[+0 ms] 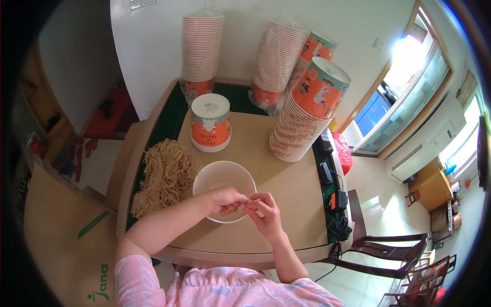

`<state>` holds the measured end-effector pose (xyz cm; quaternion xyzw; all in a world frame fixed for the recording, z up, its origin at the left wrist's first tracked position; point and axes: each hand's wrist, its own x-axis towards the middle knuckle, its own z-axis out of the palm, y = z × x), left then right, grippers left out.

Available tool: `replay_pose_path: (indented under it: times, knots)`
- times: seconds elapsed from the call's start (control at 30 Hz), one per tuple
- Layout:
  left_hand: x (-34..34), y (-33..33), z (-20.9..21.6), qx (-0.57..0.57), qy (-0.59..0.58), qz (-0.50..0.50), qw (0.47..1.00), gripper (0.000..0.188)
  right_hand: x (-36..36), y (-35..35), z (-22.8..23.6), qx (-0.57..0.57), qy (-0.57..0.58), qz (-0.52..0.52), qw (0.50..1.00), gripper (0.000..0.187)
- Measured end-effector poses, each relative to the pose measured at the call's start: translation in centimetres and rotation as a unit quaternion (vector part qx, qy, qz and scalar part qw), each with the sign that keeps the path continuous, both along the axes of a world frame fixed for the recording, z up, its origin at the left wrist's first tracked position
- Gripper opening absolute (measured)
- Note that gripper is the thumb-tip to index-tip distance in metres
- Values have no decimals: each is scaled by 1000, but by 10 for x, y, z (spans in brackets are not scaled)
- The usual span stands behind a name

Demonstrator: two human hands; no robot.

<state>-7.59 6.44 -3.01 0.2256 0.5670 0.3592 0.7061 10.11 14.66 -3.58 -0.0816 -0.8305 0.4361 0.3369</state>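
Note:
An open white paper bucket [219, 173] stands mouth up in front of me at the table's near side. My left hand [227, 200] is closed over its near right rim, pinching a thin beige cord [206, 180] that curves up inside the bucket. The fingertips of my right hand [264, 211] meet the left ones at that rim, also pinched; the bit of cord between them is too small to see clearly. Left of the bucket lies a loose heap of beige cords [166, 176]. Behind it, a short stack of orange and green printed buckets [210, 125] stands upside down.
A tall leaning stack of nested buckets [309, 110] stands at the back right. Plastic-wrapped stacks [202, 51] line the wall. Chargers and black cables [337, 225] run along the table's right edge. A dark wooden chair [383, 250] stands to the right, a large cardboard piece [61, 230] to the left.

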Motion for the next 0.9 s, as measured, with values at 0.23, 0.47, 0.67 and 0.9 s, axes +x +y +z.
replay_pose_path:
  times: [0.23,0.47,0.67,0.9]
  knots:
    - [15,-12,17,86,-137,110,981,19,-1,1,2,-21,5,-17,1000,10]
    - [39,-35,16,304,82,187,931,8,1,-7,-24,-365,52,75,926,6]
    - [64,-53,40,317,446,152,823,8,0,-18,-31,-498,52,40,865,4]
    - [69,-63,38,291,448,162,830,9,2,-36,-18,-420,100,-9,902,4]
